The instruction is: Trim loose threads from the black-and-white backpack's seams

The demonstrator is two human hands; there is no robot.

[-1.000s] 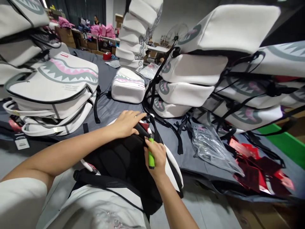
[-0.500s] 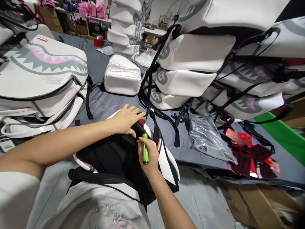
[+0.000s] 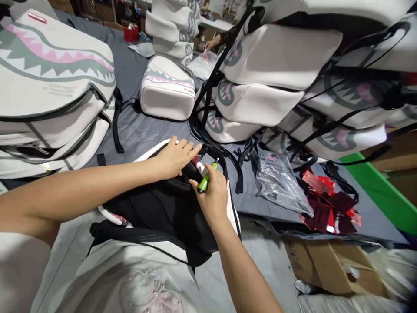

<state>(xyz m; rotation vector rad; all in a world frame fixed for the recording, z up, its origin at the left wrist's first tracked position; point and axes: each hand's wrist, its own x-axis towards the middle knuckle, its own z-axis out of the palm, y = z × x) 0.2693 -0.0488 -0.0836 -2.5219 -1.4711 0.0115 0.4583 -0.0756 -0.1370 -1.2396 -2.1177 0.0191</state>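
Note:
A white backpack (image 3: 176, 217) with a black back panel lies across my lap and against the table edge. My left hand (image 3: 177, 158) grips its black top part, with the fingers stretched over it and the thumb underneath. Close beside it, my right hand (image 3: 213, 189) is closed around a bright green pen-shaped tool (image 3: 205, 180). The tool is tilted, its black end towards me and its thin tip pointing up and right. A red and white tag shows behind the tool, at the bag's opening. What the right fingertips touch there is partly hidden.
White backpacks (image 3: 55, 69) are piled at left and stacked (image 3: 260, 104) at right. A small white bag (image 3: 167, 93) sits between them. Clear plastic packaging (image 3: 280, 178) and red tags (image 3: 332, 204) lie at right, above a cardboard box (image 3: 325, 265). Another person's hand (image 3: 211, 43) shows behind.
My right hand has turned and moved slightly up and right, so the green tool tilts from upright to slanted. My left hand stays on the backpack. The camera view has shifted.

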